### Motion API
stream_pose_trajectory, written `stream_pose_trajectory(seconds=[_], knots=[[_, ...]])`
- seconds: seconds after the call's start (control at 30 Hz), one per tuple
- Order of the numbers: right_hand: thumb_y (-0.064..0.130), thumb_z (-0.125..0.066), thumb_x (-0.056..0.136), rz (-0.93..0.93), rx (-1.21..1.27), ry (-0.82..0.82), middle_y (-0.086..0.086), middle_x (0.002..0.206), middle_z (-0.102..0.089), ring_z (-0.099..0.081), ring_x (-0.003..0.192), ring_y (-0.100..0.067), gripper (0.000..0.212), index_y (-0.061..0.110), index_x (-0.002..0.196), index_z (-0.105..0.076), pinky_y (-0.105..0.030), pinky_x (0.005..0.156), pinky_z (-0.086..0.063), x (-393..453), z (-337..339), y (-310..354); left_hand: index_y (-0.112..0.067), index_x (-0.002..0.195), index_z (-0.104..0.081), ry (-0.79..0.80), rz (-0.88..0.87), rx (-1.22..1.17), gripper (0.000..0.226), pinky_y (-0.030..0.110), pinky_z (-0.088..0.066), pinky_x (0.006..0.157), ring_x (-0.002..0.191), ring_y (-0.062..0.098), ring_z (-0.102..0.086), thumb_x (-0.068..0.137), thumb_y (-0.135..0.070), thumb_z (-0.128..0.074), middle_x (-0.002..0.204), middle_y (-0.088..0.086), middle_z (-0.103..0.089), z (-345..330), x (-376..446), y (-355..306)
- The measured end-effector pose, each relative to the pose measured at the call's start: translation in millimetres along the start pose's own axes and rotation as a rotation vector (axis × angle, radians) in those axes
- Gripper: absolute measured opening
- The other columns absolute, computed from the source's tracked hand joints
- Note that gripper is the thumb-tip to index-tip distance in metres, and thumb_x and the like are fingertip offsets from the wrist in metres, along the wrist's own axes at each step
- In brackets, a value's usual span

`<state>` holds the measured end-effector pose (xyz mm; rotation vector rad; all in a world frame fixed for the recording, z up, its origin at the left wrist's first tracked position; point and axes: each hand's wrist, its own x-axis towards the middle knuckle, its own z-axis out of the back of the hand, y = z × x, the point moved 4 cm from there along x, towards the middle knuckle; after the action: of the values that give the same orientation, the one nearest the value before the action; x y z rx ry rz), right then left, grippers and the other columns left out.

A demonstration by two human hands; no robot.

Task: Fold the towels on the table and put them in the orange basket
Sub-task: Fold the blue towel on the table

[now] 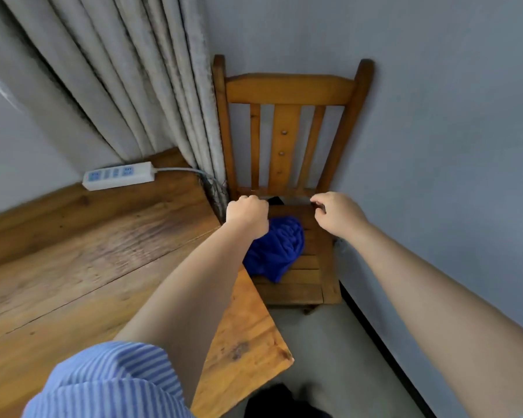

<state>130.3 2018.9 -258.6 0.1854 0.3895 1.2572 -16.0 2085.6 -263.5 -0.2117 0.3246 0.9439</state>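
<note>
A crumpled blue towel (277, 248) lies on the seat of a wooden chair (290, 89) that stands against the wall, just past the table's corner. My left hand (246, 214) hovers over the towel's far left edge, curled into a fist with nothing visible in it. My right hand (337, 214) hangs over the seat's right side, fingers loosely bent downward, apart from the towel and holding nothing. Both arms reach forward from the bottom of the view. No orange basket is in sight.
The wooden table (88, 267) fills the left half, with a white power strip (118, 175) at its far edge. A grey curtain (127, 86) hangs behind it. A small dark object (275, 201) sits at the back of the seat. Grey floor (329, 342) lies below.
</note>
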Motion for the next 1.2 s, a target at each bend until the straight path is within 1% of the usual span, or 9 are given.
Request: stream_pose_trajectory(seconds=[0.2, 0.33, 0.47, 0.57, 0.63, 0.7, 0.87, 0.97, 1.2], knots=[[0.013, -0.043, 0.091, -0.070, -0.002, 0.139, -0.010, 0.127, -0.057, -0.053, 0.114, -0.027, 0.036, 0.011, 0.125, -0.054, -0.036, 0.090, -0.047, 43, -105, -51, -0.008, 0.120, -0.048, 0.222, 0.058, -0.137, 0.028, 0.038, -0.045, 0.086, 0.111, 0.030, -0.050, 0.094, -0.017, -0.042, 0.121, 0.012, -0.052, -105, 57, 4], [0.016, -0.042, 0.092, -0.145, -0.018, 0.237, -0.009, 0.121, -0.060, -0.056, 0.107, -0.026, 0.031, 0.011, 0.119, -0.057, -0.036, 0.085, -0.050, 64, -178, -87, -0.007, 0.124, -0.046, 0.354, 0.244, -0.336, 0.030, 0.034, -0.047, 0.088, 0.112, 0.028, -0.053, 0.095, -0.016, -0.043, 0.124, 0.012, -0.053, -177, 93, 4], [0.025, -0.049, 0.092, -0.149, -0.027, 0.271, -0.006, 0.133, -0.052, -0.049, 0.120, -0.023, 0.040, 0.016, 0.131, -0.047, -0.035, 0.094, -0.047, 83, -233, -114, -0.007, 0.124, -0.047, 0.383, 0.394, -0.447, 0.030, 0.032, -0.046, 0.091, 0.115, 0.027, -0.053, 0.096, -0.018, -0.042, 0.128, 0.013, -0.053, -231, 129, -5], [0.030, -0.051, 0.091, -0.063, -0.070, 0.322, -0.004, 0.143, -0.039, -0.036, 0.131, -0.024, 0.052, 0.023, 0.139, -0.034, -0.036, 0.102, -0.040, 96, -272, -126, -0.012, 0.135, -0.039, 0.410, 0.489, -0.457, 0.038, 0.034, -0.037, 0.101, 0.127, 0.029, -0.043, 0.099, -0.023, -0.036, 0.140, 0.013, -0.042, -272, 144, -6], [0.031, -0.051, 0.091, 0.005, -0.090, 0.365, -0.003, 0.145, -0.033, -0.032, 0.132, -0.025, 0.055, 0.027, 0.141, -0.029, -0.036, 0.104, -0.038, 102, -292, -128, -0.017, 0.142, -0.031, 0.405, 0.483, -0.433, 0.043, 0.039, -0.032, 0.106, 0.132, 0.033, -0.036, 0.100, -0.026, -0.030, 0.145, 0.015, -0.034, -293, 148, -8], [0.026, -0.050, 0.092, 0.069, -0.112, 0.337, -0.003, 0.141, -0.038, -0.035, 0.129, -0.024, 0.051, 0.026, 0.140, -0.033, -0.034, 0.101, -0.038, 106, -311, -129, -0.018, 0.139, -0.036, 0.359, 0.515, -0.475, 0.040, 0.039, -0.036, 0.101, 0.127, 0.034, -0.040, 0.100, -0.021, -0.028, 0.141, 0.015, -0.037, -311, 151, -10], [0.016, -0.046, 0.092, 0.070, 0.004, 0.240, -0.007, 0.120, -0.058, -0.045, 0.116, -0.024, 0.036, 0.015, 0.127, -0.053, -0.032, 0.095, -0.039, 117, -313, -140, -0.005, 0.109, -0.054, 0.231, 0.523, -0.370, 0.026, 0.035, -0.047, 0.087, 0.106, 0.029, -0.056, 0.098, -0.009, -0.031, 0.119, 0.014, -0.056, -299, 160, -5], [0.016, -0.048, 0.092, 0.015, 0.062, 0.234, -0.008, 0.119, -0.060, -0.049, 0.115, -0.024, 0.032, 0.012, 0.122, -0.058, -0.032, 0.094, -0.042, 117, -287, -143, -0.006, 0.111, -0.055, 0.227, 0.407, -0.314, 0.024, 0.034, -0.047, 0.086, 0.106, 0.028, -0.057, 0.098, -0.010, -0.035, 0.119, 0.013, -0.057, -273, 156, -9], [0.019, -0.054, 0.090, 0.004, 0.128, 0.138, -0.013, 0.123, -0.061, -0.053, 0.115, -0.026, 0.032, 0.007, 0.120, -0.060, -0.028, 0.090, -0.041, 118, -157, -103, -0.010, 0.120, -0.056, 0.091, 0.324, -0.481, 0.030, 0.036, -0.045, 0.085, 0.109, 0.034, -0.056, 0.094, -0.013, -0.042, 0.118, 0.016, -0.061, -147, 121, 3]])
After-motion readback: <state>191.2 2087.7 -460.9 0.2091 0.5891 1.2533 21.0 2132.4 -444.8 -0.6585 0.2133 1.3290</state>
